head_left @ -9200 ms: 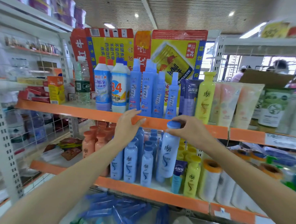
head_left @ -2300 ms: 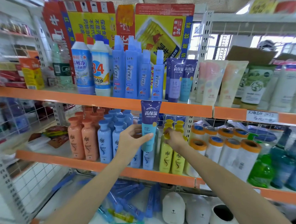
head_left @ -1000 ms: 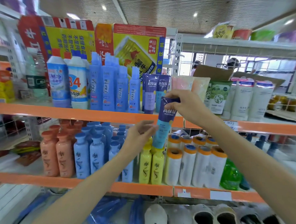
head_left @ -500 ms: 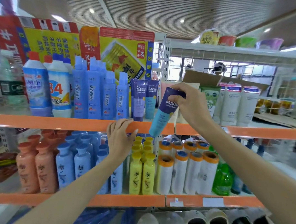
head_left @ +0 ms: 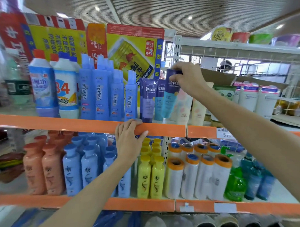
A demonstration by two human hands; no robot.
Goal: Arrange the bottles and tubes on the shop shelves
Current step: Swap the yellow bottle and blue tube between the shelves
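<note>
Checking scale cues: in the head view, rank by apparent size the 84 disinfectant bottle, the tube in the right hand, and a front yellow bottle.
1. 84 disinfectant bottle
2-3. Held tube and front yellow bottle: look alike; depth differs, so unranked.

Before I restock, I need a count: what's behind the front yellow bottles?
Behind the front yellow bottles, more yellow caps show in rows. Their bodies are covered, and the row's depth is hidden.

- Upper shelf [head_left: 77,125], orange front edge: two white cleaner bottles [head_left: 66,86] at left, a row of tall blue bottles [head_left: 99,94], then purple-and-teal tubes [head_left: 149,99], pale tubes [head_left: 184,106], white tubes [head_left: 248,99] to the right.
- Lower shelf [head_left: 139,204]: orange bottles [head_left: 43,167], blue bottles [head_left: 79,168], yellow bottles [head_left: 150,178], orange-capped white rolls [head_left: 198,176], a green bottle [head_left: 235,186].
</note>
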